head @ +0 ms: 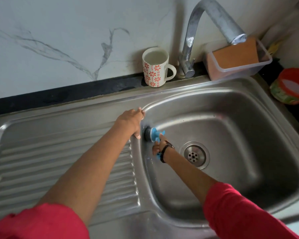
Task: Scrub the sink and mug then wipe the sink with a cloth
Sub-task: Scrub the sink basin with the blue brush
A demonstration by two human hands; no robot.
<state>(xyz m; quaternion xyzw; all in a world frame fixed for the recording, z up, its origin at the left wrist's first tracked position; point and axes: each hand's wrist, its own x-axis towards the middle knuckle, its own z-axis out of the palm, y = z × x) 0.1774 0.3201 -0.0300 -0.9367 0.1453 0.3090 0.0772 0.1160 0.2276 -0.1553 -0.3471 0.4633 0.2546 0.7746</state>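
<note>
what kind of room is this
Most likely a home kitchen: a stainless steel sink with a ribbed drainboard, a curved tap against a marble-look wall, and a flowered mug on the ledge behind the basin.

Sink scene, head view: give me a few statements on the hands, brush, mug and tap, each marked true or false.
1. The right hand holds a blue brush against the left wall of the sink. True.
2. The left hand holds the mug. False: it rests on the sink's rim, and the mug stands on the ledge behind the sink, beside the tap.
3. Water runs from the tap. False: no stream shows.
4. The mug has red flowers on it and stands upright. True.
5. The drain is covered by a cloth. False: it is bare, and no cloth shows in the basin.
</note>
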